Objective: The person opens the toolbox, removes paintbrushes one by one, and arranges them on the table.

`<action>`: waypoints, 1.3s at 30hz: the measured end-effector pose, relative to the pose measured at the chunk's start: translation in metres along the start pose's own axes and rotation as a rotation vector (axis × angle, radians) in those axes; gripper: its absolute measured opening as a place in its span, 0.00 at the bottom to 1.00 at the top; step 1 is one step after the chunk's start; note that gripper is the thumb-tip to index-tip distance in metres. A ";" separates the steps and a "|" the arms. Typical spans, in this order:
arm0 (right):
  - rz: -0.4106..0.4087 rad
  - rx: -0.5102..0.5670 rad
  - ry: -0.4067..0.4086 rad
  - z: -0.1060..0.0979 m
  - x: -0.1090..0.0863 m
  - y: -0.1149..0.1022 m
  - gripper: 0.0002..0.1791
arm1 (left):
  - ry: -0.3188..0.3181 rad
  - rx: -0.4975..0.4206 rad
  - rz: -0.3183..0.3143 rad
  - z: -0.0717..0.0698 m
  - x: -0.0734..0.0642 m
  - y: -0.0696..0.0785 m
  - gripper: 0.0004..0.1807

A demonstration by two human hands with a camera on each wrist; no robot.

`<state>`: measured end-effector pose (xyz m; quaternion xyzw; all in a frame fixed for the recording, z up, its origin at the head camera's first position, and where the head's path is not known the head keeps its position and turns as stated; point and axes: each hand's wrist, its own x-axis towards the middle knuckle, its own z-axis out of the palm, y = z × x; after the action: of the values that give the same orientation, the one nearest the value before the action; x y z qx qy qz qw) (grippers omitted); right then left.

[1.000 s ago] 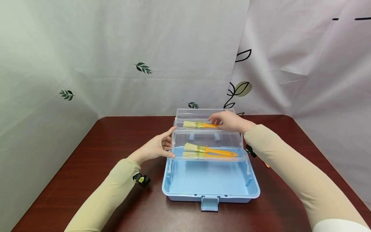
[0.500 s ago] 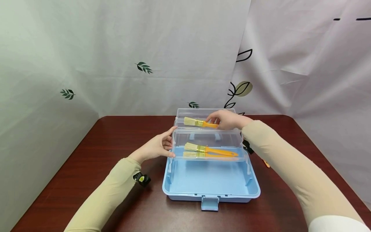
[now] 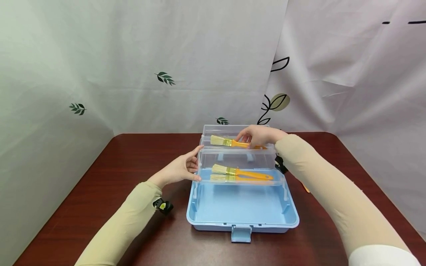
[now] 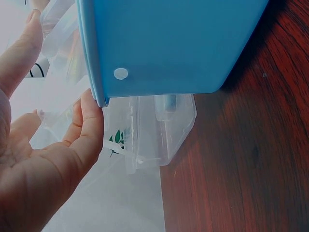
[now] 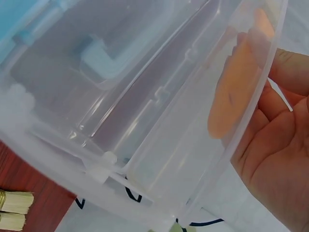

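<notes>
In the head view a light blue toolbox stands open with two clear tiered trays. My right hand pinches the orange handle of a paintbrush at the upper tray, bristles pointing left. Through the clear plastic in the right wrist view, the orange handle shows beside my fingers. Two more paintbrushes lie side by side in the lower tray. My left hand holds the trays' left end, thumb at the lower tray's corner. Its curled fingers touch the blue rim in the left wrist view.
The toolbox's front latch hangs down. An orange handle shows on the dark red table, partly behind my right arm. Brush bristles appear in the right wrist view. White patterned cloth hangs behind and at the sides.
My right hand has shifted slightly left and lifted a little, and the pinched brush has tilted, its bristles raised a bit. The left hand and toolbox have stayed put.
</notes>
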<state>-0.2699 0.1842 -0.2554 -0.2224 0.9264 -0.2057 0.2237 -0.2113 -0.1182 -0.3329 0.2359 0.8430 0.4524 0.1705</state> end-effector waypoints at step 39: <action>0.092 0.581 0.166 0.004 0.004 0.006 0.29 | 0.002 -0.015 0.022 0.001 -0.002 0.001 0.60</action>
<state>-0.2726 0.1860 -0.2624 -0.0892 0.8531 -0.4690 0.2105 -0.2089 -0.1184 -0.3322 0.2435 0.8371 0.4607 0.1663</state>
